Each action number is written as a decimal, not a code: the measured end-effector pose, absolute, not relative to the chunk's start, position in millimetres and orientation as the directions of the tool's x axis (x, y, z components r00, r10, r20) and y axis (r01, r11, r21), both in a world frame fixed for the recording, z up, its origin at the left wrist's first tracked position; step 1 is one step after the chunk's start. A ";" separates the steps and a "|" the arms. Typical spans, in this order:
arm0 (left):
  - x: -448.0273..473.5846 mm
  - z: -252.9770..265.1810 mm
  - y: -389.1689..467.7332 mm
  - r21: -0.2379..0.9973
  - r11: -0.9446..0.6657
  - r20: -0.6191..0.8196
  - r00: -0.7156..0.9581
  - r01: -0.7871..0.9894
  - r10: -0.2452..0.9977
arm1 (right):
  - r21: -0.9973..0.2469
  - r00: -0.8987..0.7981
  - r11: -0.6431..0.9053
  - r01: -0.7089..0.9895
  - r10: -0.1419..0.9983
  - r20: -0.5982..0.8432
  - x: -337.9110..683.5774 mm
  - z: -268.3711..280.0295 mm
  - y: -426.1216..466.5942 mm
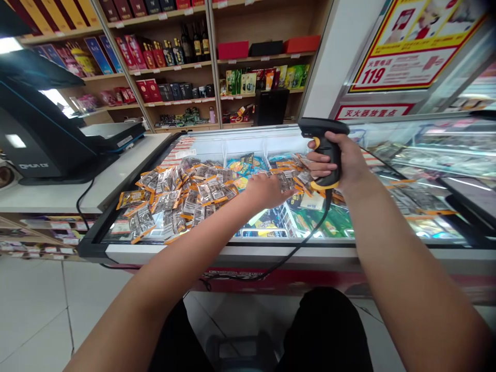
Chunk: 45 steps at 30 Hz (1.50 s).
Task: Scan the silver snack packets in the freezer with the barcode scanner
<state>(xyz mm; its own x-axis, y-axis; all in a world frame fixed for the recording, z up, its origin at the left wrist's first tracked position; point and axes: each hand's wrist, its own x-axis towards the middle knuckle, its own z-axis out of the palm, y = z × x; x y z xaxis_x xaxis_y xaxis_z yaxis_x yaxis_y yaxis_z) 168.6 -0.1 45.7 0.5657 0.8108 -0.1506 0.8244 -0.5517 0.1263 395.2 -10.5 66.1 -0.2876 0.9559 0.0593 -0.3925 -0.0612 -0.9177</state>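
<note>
Scanner [324, 127] is clasped in R hand [346, 160], L hand [265, 191] is btwn left pkts [189, 192] & right pkts [284, 178], can't tell its grip.

Above the right hand's [346, 160] grip on the scanner [323, 127], open air lies in front of the pale pillar [337, 57]. Below the grip, a cable [306, 240] loops toward the person and crosses the freezer's [267, 251] front edge, barring a low pass between the forearms. Left of the grip, the left hand [267, 191] and its forearm block the near approach to the packets [182, 194]; past that wrist, room opens over the heap. Right of the grip, a dark-framed device [473, 194] narrows the way.
</note>
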 end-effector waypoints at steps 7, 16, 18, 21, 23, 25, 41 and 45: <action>216.7 7.8 5.0 0.133 -0.542 0.023 0.544 0.830 0.839 | -0.911 -0.284 -0.059 -0.408 0.957 0.066 394.1 66.7 -12.5; 228.5 8.2 32.4 0.186 -0.586 0.022 0.593 0.789 0.805 | -0.910 -0.294 -0.084 -0.407 0.955 0.044 394.2 61.4 -7.2; 229.3 8.8 38.2 0.198 -0.603 0.009 0.614 0.773 0.789 | -0.906 -0.287 -0.086 -0.414 0.957 0.041 394.0 60.4 -5.8; 228.5 8.8 43.2 0.203 -0.631 0.017 0.642 0.749 0.767 | -0.902 -0.299 -0.100 -0.420 0.954 0.033 394.9 59.3 -4.0; 225.1 11.2 40.8 0.184 -0.633 0.025 0.640 0.752 0.768 | -0.898 -0.316 -0.120 -0.424 0.948 0.023 396.0 58.7 -3.1; 216.5 18.7 33.0 0.148 -0.603 0.034 0.605 0.784 0.796 | -0.894 -0.327 -0.133 -0.428 0.945 0.016 397.3 58.0 -1.8; -28.5 65.9 56.6 0.263 -0.451 -0.101 0.490 0.853 0.866 | -0.948 -0.307 -0.171 -0.269 0.948 -0.084 377.0 64.7 -16.7; -25.7 54.3 72.5 0.402 -0.465 0.094 0.469 0.789 0.878 | -0.980 -0.473 -0.193 -0.041 0.868 -0.151 373.8 57.6 -18.3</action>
<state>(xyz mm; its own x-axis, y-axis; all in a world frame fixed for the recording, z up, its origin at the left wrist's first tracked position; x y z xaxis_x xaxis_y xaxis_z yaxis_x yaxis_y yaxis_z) -25.7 72.5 54.3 0.4691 0.8781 0.0945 0.7888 -0.4647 0.4023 373.8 -18.3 57.6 -0.4735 0.8677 -0.1513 -0.0407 -0.1932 -0.9803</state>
